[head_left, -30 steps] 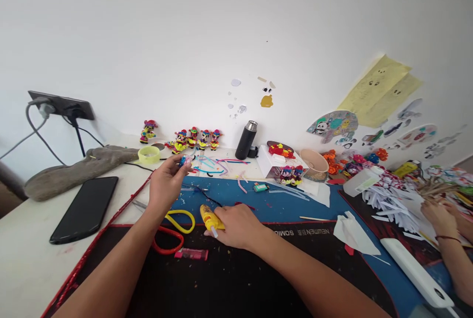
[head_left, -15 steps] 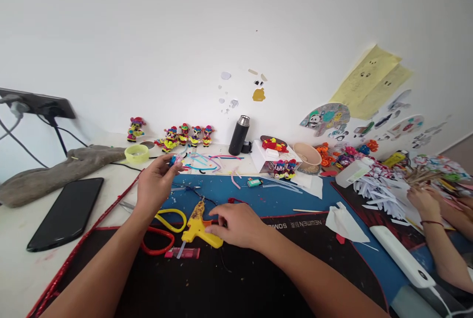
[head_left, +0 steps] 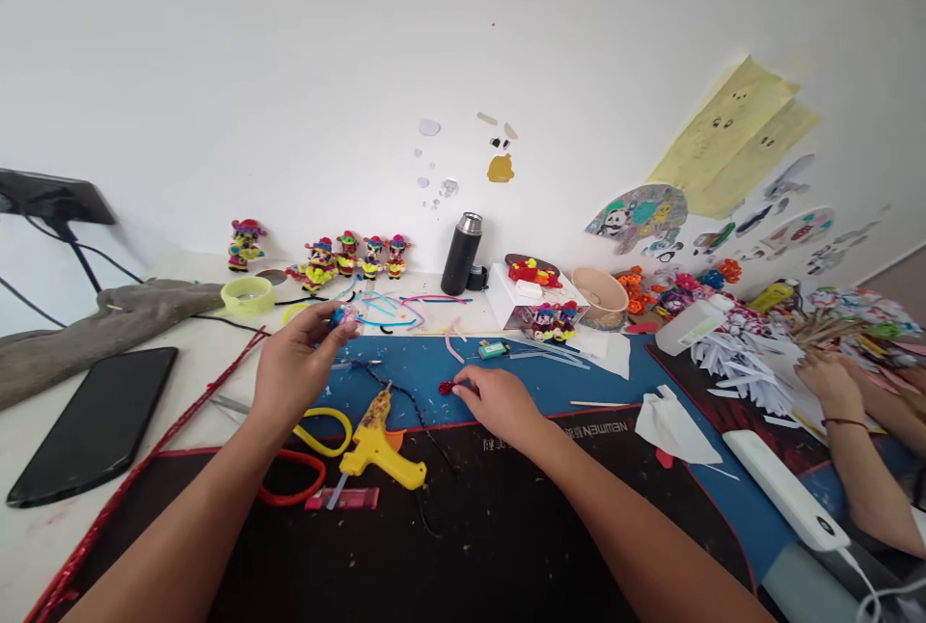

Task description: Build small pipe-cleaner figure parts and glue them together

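Observation:
My left hand [head_left: 293, 367] is raised over the blue mat [head_left: 426, 367], its fingers pinched on a small blue and pink craft piece [head_left: 341, 317]. My right hand [head_left: 499, 401] rests on the mat further right, fingertips closed on a small red piece [head_left: 446, 388]. A yellow glue gun [head_left: 376, 445] lies free on the black mat [head_left: 449, 527] between my arms, its black cord trailing off. Yellow-handled scissors [head_left: 327, 425] and a red loop lie just left of it.
A black phone [head_left: 94, 425] lies at the left beside a grey cloth [head_left: 94, 324]. Small colourful figures [head_left: 347, 257], a tape roll [head_left: 248, 293], a black flask [head_left: 461, 254], a white box [head_left: 531, 300] and a bowl line the wall. Another person's hands [head_left: 831, 382] work over paper scraps at the right.
My right hand let go of the glue gun and moved up and right to the small red piece. The glue gun now lies on the mat. My left hand kept its hold.

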Motion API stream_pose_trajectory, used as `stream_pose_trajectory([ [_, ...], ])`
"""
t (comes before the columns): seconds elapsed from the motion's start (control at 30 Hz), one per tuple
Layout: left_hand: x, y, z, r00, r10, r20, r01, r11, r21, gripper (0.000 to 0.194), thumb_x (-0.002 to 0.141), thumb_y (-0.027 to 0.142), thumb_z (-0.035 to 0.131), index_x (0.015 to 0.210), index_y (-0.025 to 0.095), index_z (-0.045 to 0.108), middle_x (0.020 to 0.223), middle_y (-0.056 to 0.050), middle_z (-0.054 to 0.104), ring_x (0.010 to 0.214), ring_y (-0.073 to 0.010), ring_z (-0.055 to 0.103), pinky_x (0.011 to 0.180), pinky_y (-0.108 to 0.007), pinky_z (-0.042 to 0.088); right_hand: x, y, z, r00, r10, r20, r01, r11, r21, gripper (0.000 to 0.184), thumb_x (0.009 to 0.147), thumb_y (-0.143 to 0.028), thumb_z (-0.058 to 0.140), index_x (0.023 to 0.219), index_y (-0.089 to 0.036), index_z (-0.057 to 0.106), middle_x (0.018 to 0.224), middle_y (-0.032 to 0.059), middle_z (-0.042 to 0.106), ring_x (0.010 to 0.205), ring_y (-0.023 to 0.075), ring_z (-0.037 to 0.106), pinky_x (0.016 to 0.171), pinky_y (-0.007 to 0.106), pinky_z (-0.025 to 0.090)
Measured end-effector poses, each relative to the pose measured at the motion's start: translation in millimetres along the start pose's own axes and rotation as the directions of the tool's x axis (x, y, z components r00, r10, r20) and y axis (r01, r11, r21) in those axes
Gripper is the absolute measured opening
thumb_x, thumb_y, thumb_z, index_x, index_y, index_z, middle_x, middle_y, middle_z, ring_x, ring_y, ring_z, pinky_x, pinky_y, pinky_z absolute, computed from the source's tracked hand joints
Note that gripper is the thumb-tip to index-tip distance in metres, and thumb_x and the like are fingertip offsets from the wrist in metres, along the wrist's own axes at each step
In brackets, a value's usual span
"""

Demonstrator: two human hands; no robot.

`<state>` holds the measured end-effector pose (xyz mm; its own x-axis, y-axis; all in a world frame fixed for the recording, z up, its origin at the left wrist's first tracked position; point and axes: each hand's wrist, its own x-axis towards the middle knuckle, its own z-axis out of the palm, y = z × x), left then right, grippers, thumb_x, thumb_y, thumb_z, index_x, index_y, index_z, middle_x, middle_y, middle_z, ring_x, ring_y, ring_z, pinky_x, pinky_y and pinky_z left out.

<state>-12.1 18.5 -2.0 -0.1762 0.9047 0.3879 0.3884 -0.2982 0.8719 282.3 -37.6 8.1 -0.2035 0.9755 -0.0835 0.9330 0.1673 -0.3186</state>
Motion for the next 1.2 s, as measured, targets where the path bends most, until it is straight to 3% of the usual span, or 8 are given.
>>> stream_pose_trajectory([
  [0.1,-2.5,1.5,1.0,0.999,0.009,0.05,-0.01,0.999,0.031,0.043,0.089,0.059,0.068,0.115,0.025,0.074,0.088,-0.005,0.082,0.081,-0.0269,0.078,0.07,-0.032,0.057,6.9,0.0,6.2,1.0,0.004,0.023,-0.003,1.0,-0.03,0.026,0.107,-0.036,0.057,0.123,-0.026,0.075,0.116,0.0046,0.082,0.107,0.0255,0.075,0.083,0.032,0.049],
  [0.37,-8.4,8.4,3.5,0.995,0.1,0.018,-0.102,0.985,0.142,0.039,0.086,0.059,0.07,0.11,0.029,0.077,0.092,-0.004,0.083,0.082,-0.0284,0.078,0.07,-0.033,0.058,18.8,-1.3,6.9,0.997,-0.045,0.058,0.049,0.996,-0.079,0.029,0.107,-0.038,0.057,0.129,-0.027,0.073,0.12,0.0064,0.081,0.109,0.0264,0.076,0.087,0.033,0.051],
  [0.73,-11.4,11.0,4.2,0.989,0.127,0.073,-0.138,0.973,0.185,0.033,0.087,0.054,0.07,0.109,0.03,0.076,0.097,-0.004,0.084,0.082,-0.0281,0.078,0.073,-0.033,0.058,13.5,-4.6,8.8,0.996,-0.045,0.076,0.049,0.997,-0.058,0.029,0.105,-0.04,0.062,0.128,-0.027,0.072,0.11,0.0067,0.082,0.102,0.026,0.076,0.081,0.031,0.048],
  [1.2,-10.8,8.0,5.4,0.988,0.128,0.088,-0.142,0.975,0.174,0.039,0.087,0.057,0.068,0.11,0.026,0.077,0.099,-0.007,0.083,0.08,-0.0274,0.077,0.071,-0.033,0.057,14.0,-9.0,5.4,0.995,-0.041,0.088,0.042,0.999,-0.005,0.011,0.099,-0.033,0.071,0.106,-0.024,0.071,0.085,0.0011,0.075,0.082,0.0204,0.07,0.068,0.028,0.035],
])
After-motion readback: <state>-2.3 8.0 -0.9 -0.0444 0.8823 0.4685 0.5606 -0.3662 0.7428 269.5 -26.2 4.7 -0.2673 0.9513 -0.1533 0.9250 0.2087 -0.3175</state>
